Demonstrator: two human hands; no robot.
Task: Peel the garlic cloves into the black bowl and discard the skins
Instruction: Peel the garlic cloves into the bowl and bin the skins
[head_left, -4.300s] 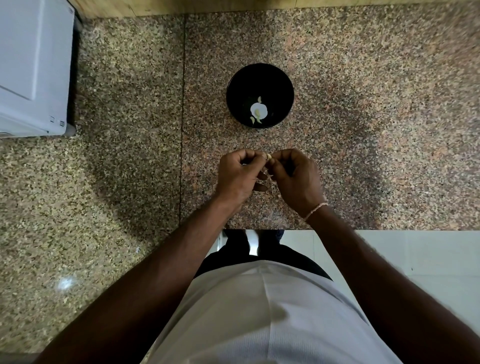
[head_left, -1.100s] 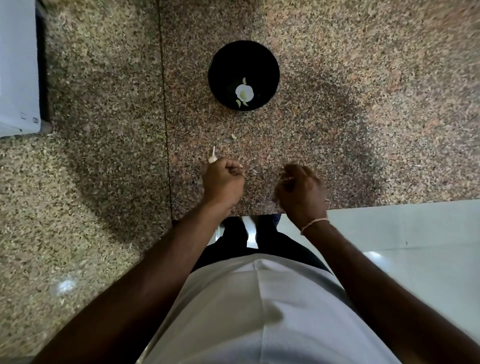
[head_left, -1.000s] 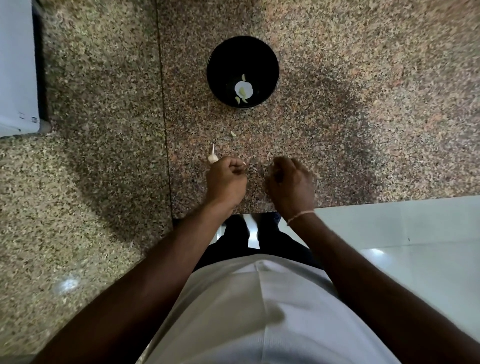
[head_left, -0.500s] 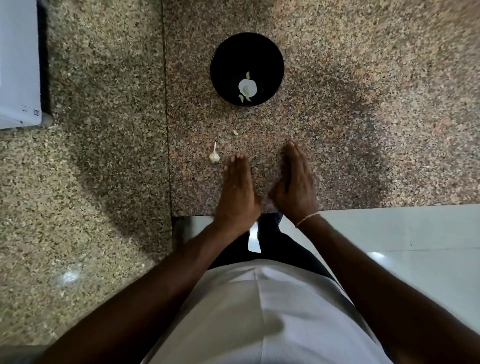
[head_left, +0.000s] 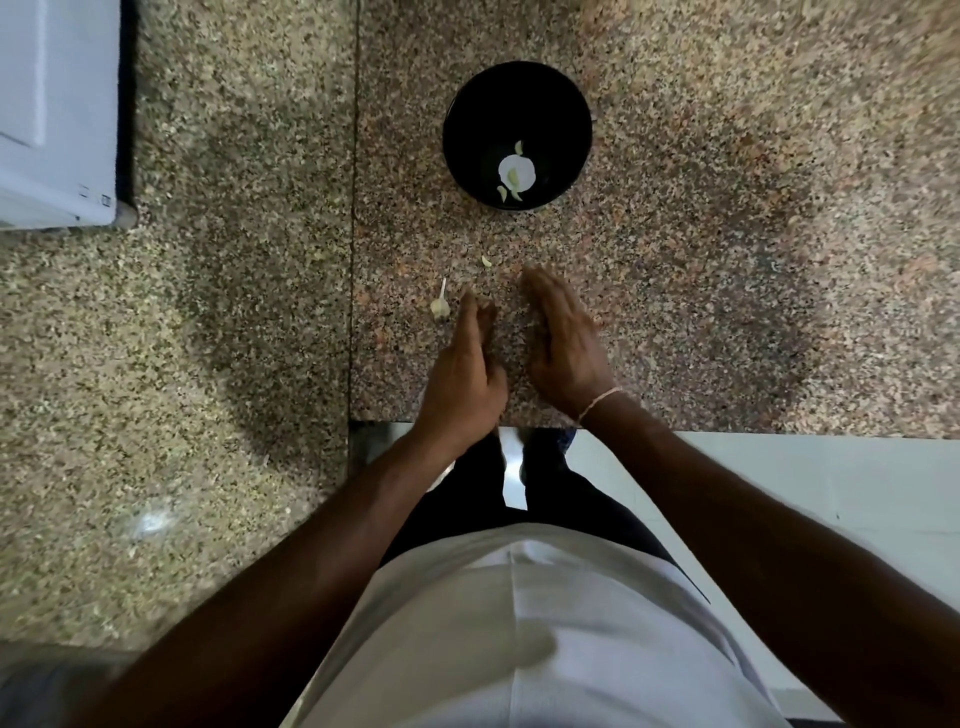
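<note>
White appliance: at far left edge of the speckled granite tabletop, corner only in view.
Garlic stub: pale piece with a thin stalk pointing away, lying on the tabletop just left of the left fingertips, apart from them.
Left hand: near the front edge of the tabletop, fingers straight and together, pointing forward; grip released, holding nothing visible.
Loose clove piece: small pale scrap on the stone between the hands and the bowl, touching neither.
Black bowl: farther back, well apart from both hands, upright; inside, a white round patch at the bottom with a few pale peeled garlic cloves on and around it.
Right hand: beside the left, a narrow gap between them, palm turned inward, fingers extended forward; grip released, empty as far as shown.
Wrist thread: thin pale band around the right wrist.
White floor: below the tabletop edge at right.
</note>
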